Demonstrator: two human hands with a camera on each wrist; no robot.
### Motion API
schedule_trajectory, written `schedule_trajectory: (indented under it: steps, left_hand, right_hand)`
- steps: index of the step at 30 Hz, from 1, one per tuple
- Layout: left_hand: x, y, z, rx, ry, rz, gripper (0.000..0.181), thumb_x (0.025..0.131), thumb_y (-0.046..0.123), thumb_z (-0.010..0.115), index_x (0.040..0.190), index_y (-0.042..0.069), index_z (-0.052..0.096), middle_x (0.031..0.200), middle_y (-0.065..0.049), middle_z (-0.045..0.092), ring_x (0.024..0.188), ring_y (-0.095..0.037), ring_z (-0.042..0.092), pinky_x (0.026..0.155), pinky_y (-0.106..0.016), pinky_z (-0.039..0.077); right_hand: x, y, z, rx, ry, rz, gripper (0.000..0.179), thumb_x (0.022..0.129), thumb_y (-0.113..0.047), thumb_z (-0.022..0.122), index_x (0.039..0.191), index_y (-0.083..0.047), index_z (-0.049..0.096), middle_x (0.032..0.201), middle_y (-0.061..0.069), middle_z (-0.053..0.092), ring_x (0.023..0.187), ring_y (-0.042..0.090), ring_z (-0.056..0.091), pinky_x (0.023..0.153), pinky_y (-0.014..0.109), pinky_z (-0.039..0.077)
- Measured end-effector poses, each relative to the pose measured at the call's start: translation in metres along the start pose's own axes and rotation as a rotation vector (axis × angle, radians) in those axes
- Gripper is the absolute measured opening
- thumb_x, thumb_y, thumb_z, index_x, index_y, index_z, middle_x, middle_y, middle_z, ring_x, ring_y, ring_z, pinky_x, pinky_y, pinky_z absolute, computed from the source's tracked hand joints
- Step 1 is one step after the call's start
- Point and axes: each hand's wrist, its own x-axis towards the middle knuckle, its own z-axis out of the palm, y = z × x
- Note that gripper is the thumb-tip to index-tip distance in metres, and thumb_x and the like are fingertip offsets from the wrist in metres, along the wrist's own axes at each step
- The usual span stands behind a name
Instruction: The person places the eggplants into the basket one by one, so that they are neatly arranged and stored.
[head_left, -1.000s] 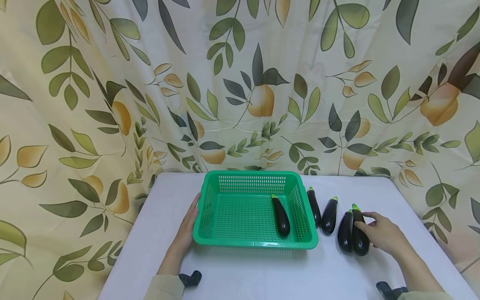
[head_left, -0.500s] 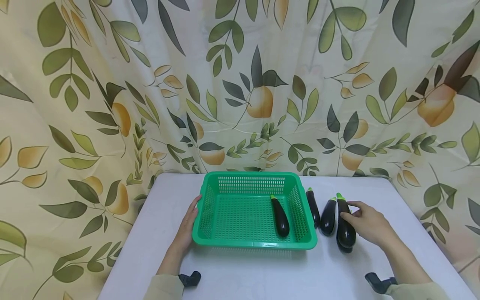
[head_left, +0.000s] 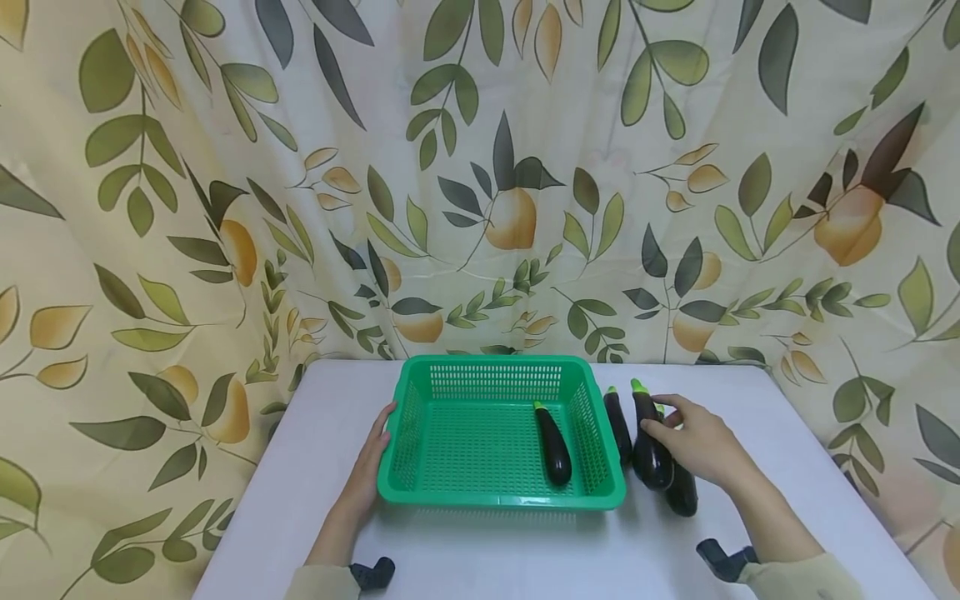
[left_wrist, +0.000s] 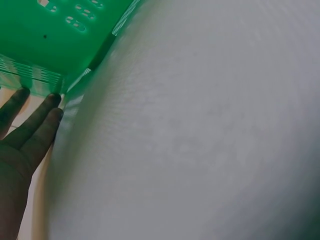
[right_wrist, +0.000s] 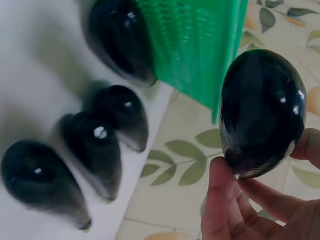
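My right hand (head_left: 696, 437) pinches a dark glossy eggplant (head_left: 649, 446) with a green stem end, just right of the green basket (head_left: 502, 502). In the right wrist view that eggplant (right_wrist: 262, 110) sits between my thumb and fingertips, rounded end toward the camera. It overlaps other eggplants below in the head view; one (head_left: 682, 492) shows at its lower right. A slimmer-looking eggplant (head_left: 617, 423) lies beside the basket's right wall, and one more eggplant (head_left: 553, 446) lies inside the basket. My left hand (head_left: 367, 462) rests along the basket's left side, its fingers (left_wrist: 37, 122) straight against the wall.
A table with a white cover (head_left: 465, 562) carries everything. Behind it hangs a curtain (head_left: 480, 167) printed with leaves and fruit. Dark straps with a small mount (head_left: 372, 573) sit at both wrists. In the right wrist view, several eggplants (right_wrist: 95, 150) lie on the white cover.
My right hand has lifted the rightmost eggplant and carried it left over the others, toward the basket. My left hand stays at the basket. The head view has tilted slightly up.
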Motion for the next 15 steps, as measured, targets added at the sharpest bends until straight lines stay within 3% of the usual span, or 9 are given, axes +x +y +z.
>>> schedule_trajectory:
  steps: [4, 8, 12, 15]
  left_hand:
    - [-0.007, 0.013, -0.001, -0.023, -0.029, -0.007, 0.044, 0.105, 0.048, 0.022, 0.149, 0.051, 0.020, 0.162, 0.013, 0.010, 0.152, -0.025, -0.001, 0.114, -0.068, -0.001]
    - [-0.011, 0.022, -0.001, -0.028, -0.043, -0.011, 0.046, 0.105, 0.045, 0.023, 0.151, 0.047, 0.018, 0.163, 0.011, 0.009, 0.152, -0.026, -0.002, 0.115, -0.067, -0.001]
    - [-0.010, 0.017, 0.000, -0.020, -0.032, -0.016, 0.046, 0.105, 0.046, 0.023, 0.150, 0.049, 0.018, 0.163, 0.013, 0.009, 0.152, -0.026, -0.003, 0.114, -0.068, -0.002]
    - [-0.006, 0.007, 0.000, -0.004, -0.011, -0.013, 0.044, 0.104, 0.050, 0.023, 0.147, 0.054, 0.019, 0.161, 0.018, 0.011, 0.152, -0.024, -0.001, 0.114, -0.068, -0.002]
  right_hand:
    - [0.001, -0.015, 0.002, -0.006, 0.008, -0.027, 0.071, 0.096, -0.051, 0.051, 0.145, -0.002, 0.037, 0.118, 0.025, 0.059, 0.092, 0.030, 0.063, 0.070, 0.048, 0.054]
    - [0.006, -0.029, 0.003, -0.012, 0.011, -0.044, 0.069, 0.095, -0.049, 0.053, 0.145, -0.003, 0.037, 0.114, 0.022, 0.062, 0.088, 0.026, 0.063, 0.069, 0.044, 0.055]
    - [0.011, -0.038, 0.006, -0.013, 0.003, -0.047, 0.069, 0.095, -0.047, 0.054, 0.145, -0.003, 0.036, 0.114, 0.022, 0.061, 0.084, 0.023, 0.062, 0.065, 0.037, 0.054]
    - [0.015, -0.045, 0.009, -0.029, -0.005, -0.052, 0.068, 0.096, -0.046, 0.053, 0.146, -0.003, 0.036, 0.118, 0.023, 0.060, 0.087, 0.025, 0.062, 0.068, 0.042, 0.056]
